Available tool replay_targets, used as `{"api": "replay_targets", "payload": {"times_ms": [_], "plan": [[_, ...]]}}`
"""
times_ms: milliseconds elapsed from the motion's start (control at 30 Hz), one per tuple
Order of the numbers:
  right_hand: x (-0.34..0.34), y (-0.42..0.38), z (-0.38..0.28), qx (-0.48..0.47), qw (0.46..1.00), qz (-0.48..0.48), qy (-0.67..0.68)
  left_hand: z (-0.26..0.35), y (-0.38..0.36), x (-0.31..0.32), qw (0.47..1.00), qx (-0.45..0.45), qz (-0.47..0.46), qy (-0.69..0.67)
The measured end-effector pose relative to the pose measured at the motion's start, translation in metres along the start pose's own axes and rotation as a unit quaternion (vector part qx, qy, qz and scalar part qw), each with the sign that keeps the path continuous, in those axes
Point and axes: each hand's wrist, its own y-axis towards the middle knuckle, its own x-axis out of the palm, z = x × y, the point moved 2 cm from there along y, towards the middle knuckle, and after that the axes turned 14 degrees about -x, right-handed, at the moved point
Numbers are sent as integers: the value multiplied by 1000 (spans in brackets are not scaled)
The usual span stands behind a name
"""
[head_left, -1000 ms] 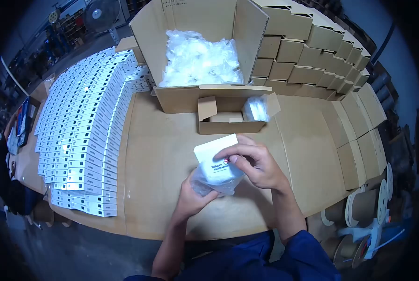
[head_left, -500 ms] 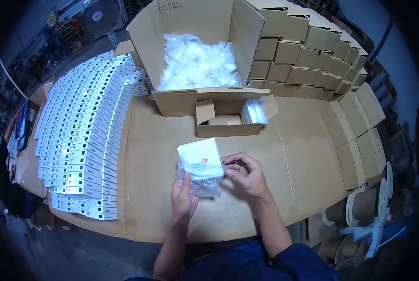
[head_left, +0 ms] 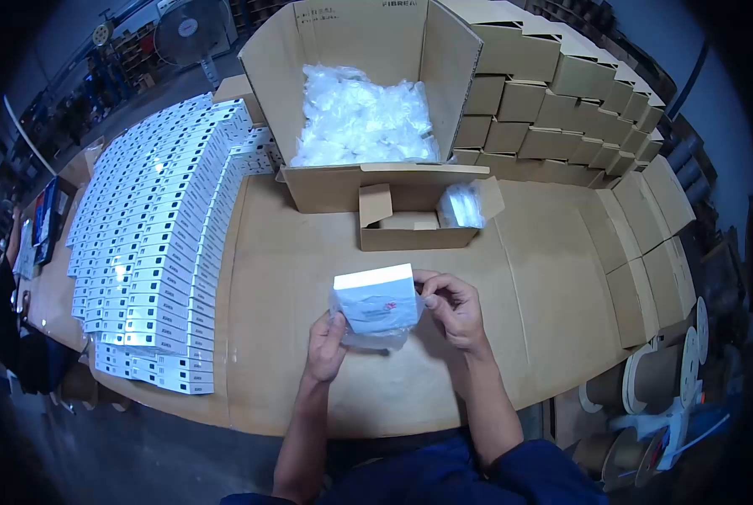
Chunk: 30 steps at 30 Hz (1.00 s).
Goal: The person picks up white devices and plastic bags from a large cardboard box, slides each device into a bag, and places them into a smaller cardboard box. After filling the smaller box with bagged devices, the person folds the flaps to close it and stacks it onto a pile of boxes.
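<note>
A flat white box [head_left: 370, 310] with a small red logo sits mostly inside a clear plastic bag [head_left: 385, 339], its top edge facing away from me. My left hand [head_left: 326, 347] grips the bagged box at its lower left, thumb on the front. At the right side, my right hand [head_left: 457, 313] pinches the edge of the bag between thumb and fingers. Both hands hold it above the cardboard-covered table [head_left: 292, 252]. Beyond them stands a small open carton [head_left: 418, 240], with a plastic-wrapped bundle [head_left: 461, 207] at its right end.
A large open carton [head_left: 326, 195] full of clear plastic bags [head_left: 364, 118] stands at the back. Stacked white boxes [head_left: 153, 261] fill the left side. Brown cartons [head_left: 553, 114] are piled at back right, with open cartons [head_left: 637, 219] along the right edge. Reels [head_left: 658, 374] stand below.
The bag now covers more of the white box, over the logo. The box has tilted and shifted slightly right and down; my right hand has pulled the bag's edge outward.
</note>
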Motion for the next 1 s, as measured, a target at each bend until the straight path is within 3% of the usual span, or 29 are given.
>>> {"api": "replay_targets", "payload": {"times_ms": [167,400,600,733,867,967,1000], "plan": [[-7,10,0,17,997,-67,-14,1,2,5,1000,-14,-18,-10],[-11,12,-9,17,998,-54,-2,3,5,7,999,-11,25,46],[-2,15,-14,59,997,-40,-25,4,10,19,997,9,80,-6],[-1,14,-15,-14,994,-61,-84,8,1,24,994,31,99,37],[0,17,-13,47,998,-21,-23,6,3,27,990,72,116,-34],[11,10,-5,36,997,46,56,10,10,44,981,69,149,-108],[20,9,-6,12,982,67,178,11,11,49,977,64,153,-131]]}}
